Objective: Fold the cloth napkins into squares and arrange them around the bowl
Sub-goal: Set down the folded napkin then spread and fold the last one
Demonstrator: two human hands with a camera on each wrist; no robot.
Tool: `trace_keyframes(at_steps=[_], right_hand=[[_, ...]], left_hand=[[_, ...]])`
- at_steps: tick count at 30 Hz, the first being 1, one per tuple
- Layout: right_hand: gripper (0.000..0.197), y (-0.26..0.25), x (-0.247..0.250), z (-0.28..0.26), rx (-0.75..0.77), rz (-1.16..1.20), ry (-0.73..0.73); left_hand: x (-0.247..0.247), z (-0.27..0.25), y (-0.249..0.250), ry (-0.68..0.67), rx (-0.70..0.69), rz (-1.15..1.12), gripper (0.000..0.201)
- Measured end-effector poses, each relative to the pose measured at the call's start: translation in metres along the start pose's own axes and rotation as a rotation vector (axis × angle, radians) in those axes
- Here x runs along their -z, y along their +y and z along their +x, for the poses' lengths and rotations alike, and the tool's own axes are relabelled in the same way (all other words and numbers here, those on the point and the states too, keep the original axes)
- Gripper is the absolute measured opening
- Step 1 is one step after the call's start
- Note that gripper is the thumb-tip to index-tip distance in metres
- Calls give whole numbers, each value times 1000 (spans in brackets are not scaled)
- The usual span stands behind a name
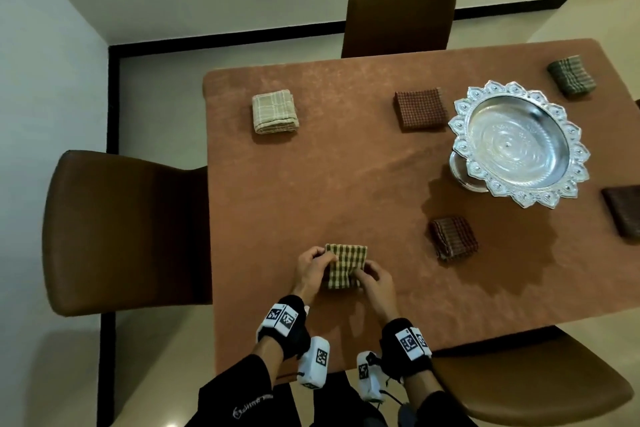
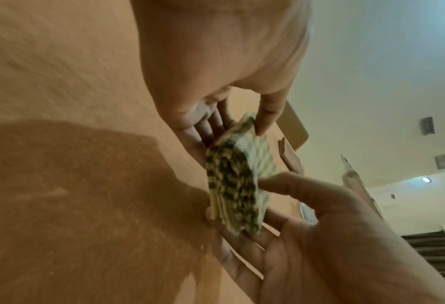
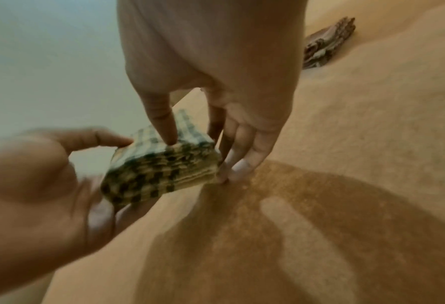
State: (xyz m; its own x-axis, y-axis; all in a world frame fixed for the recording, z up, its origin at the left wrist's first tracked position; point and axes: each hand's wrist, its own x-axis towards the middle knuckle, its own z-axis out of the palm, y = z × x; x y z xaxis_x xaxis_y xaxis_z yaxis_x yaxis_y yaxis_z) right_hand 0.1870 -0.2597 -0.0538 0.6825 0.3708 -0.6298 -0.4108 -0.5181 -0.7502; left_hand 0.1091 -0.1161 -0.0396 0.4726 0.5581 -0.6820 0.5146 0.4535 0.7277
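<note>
**Both hands clamped on a folded green-check napkin**

Near the table's (image 1: 346,156) near edge, the left hand (image 1: 309,270) and right hand (image 1: 375,282) each pinch one side of a thick, many-layered woven napkin (image 1: 346,265), green and cream checked, thumb on top and fingers beneath. It sits folded into a rough square, tilted slightly off the matte terracotta tablecloth.

To the right stands a shiny embossed silver bowl (image 1: 460,133) with a petal-scalloped rim. Around it lie folded squares: a rust check napkin (image 1: 419,108) at its left, a brown striped napkin (image 1: 453,237) nearer, an olive napkin (image 1: 570,75) far right, a dark maroon napkin (image 1: 623,210) at the right edge. A beige plaid napkin (image 1: 274,111) lies well apart, far left.
</note>
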Motion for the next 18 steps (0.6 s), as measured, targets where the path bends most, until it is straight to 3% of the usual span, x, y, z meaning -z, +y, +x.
trace_keyframes(at_steps=[2,5,9,12,15,18], right_hand=[[17,-12,-15,-3,-85,170,-118],[17,-32,-39,-11,-205,231,-232],[17,-37,-70,-8,-205,156,-144],[20,-37,-93,-1,-95,-85,-74],[32,-41,-106,-9,-45,-476,-13],[39,-38,-115,-16,72,-703,73]], left_hand=[[20,-1,1,9,13,-43,25],[52,-1,2,65,35,-108,19],[88,11,-9,157,61,-63,7],[105,17,-18,201,76,-1,15],[111,14,-20,174,57,47,13],[109,10,-23,144,-3,173,25]])
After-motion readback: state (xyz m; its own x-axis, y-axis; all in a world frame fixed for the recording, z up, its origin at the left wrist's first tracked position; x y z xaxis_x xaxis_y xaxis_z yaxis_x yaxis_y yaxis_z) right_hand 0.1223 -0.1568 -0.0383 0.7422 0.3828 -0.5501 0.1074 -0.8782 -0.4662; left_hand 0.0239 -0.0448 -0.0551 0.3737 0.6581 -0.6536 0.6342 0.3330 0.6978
